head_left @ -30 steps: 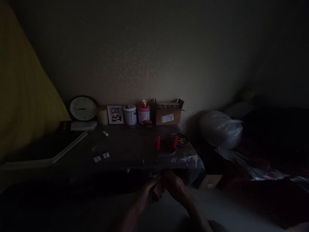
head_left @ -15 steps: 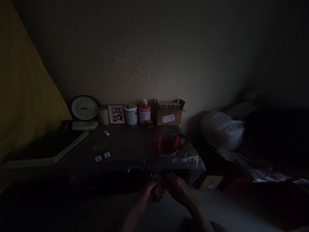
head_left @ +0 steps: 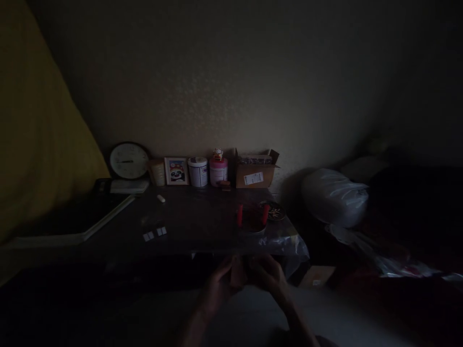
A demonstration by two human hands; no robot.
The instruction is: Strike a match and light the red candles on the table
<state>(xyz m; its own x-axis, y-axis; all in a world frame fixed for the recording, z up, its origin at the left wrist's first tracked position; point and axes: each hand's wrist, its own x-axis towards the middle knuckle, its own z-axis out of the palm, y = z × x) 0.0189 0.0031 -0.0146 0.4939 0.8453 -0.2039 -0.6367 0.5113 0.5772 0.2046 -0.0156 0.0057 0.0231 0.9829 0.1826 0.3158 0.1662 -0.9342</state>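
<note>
The room is very dark. My left hand (head_left: 217, 288) and my right hand (head_left: 269, 275) meet just below the front edge of the dark table (head_left: 195, 219). Both are curled around a small reddish object (head_left: 238, 274) held upright between them; I cannot make out what it is. On the table just beyond my hands stands a round dish with two red upright pieces (head_left: 252, 218), and a small bowl of little sticks (head_left: 275, 211) lies beside it.
Along the wall stand a round clock (head_left: 129, 161), a panda picture (head_left: 176, 171), a white jar (head_left: 197, 171), a pink jar (head_left: 218, 169) and an open cardboard box (head_left: 255, 171). A flat board (head_left: 77, 219) lies left. A white plastic bag (head_left: 334, 196) sits right.
My hands have risen slightly toward the table edge with the small object between them, and the view has shifted a little to the left.
</note>
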